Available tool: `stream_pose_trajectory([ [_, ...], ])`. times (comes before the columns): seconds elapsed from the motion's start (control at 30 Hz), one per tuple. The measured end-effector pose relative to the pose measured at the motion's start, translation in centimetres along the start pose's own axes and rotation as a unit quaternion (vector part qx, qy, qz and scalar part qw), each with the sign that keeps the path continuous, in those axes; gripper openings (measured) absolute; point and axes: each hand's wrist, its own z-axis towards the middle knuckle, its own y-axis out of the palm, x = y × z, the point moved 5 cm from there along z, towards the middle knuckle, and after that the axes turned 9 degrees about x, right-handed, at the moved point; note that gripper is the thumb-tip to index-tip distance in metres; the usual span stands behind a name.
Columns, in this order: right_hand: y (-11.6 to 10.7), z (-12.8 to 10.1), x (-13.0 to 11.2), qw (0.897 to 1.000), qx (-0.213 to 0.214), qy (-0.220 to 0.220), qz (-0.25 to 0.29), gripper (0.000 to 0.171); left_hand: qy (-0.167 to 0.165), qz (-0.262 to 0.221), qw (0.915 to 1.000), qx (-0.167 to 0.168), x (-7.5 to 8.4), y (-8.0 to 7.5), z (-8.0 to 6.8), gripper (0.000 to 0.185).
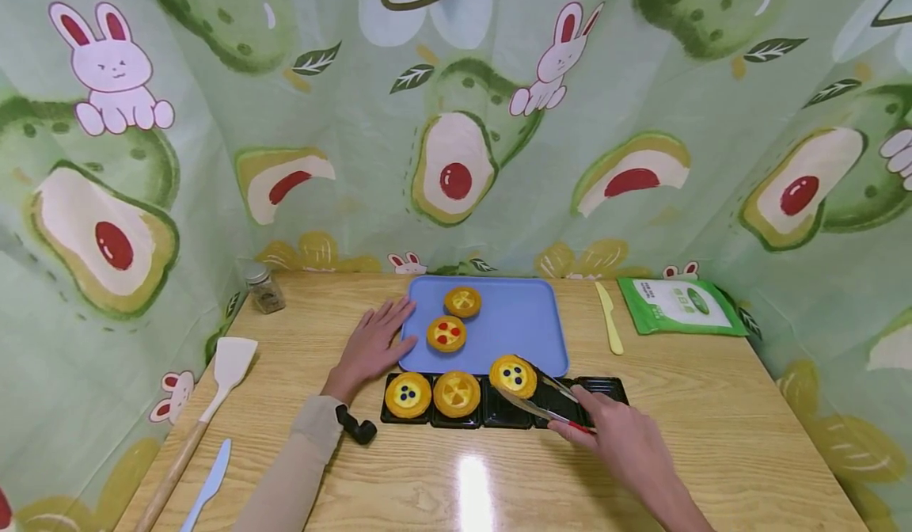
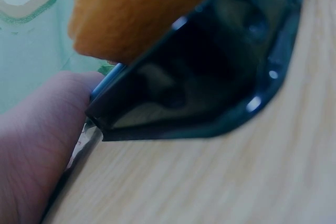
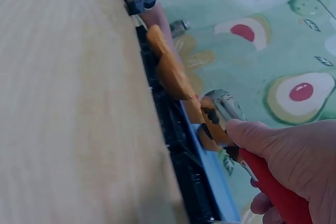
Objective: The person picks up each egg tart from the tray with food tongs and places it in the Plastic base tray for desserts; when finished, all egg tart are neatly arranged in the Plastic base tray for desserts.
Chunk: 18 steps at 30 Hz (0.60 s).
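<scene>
Right grip [image 1: 630, 437] clasps tongs [image 1: 545, 413] holding 1 blueberry-topped tart [image 1: 514, 376]; left grip [image 1: 374, 342], fingers extended, at blue tray [image 1: 513, 318]. Advise lowering slowly (no tilt) into black compartment [image 1: 499, 415].

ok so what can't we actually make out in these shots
- Head view: the small print on the green bag, too small to read.
- Head view: what fills the jar, too small to tell.
- Head view: the lower end of the spatula, cut off by the bottom edge.
- Head view: the grip end of the tongs, hidden by the right hand.
- Left wrist view: the nearest tart's topping, cut off by the top edge.
</scene>
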Motion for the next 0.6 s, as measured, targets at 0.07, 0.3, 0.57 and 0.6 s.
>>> stream_pose_trajectory([
  [0.07, 0.4, -0.5, -0.1, 1.000, -0.017, 0.006, -0.003, 0.070, 0.000, 0.000, 1.0000, 0.000, 0.0, 0.0, 0.0, 0.073],
  [0.3, 1.1, -1.5, -0.7, 1.000, -0.028, 0.007, -0.010, 0.074, 0.002, 0.000, 1.0000, 0.002, 0.0, 0.1, 0.0, 0.073],
  [0.57, 1.3, -1.6, -0.7, 1.000, -0.004, -0.007, -0.014, 0.070, 0.001, -0.004, 1.0000, -0.001, -0.1, 0.1, 0.0, 0.074],
  [0.6, 1.3, -1.6, -0.7, 1.000, -0.002, -0.009, -0.013, 0.070, 0.001, -0.003, 1.0000, -0.001, -0.1, 0.1, 0.0, 0.074],
])
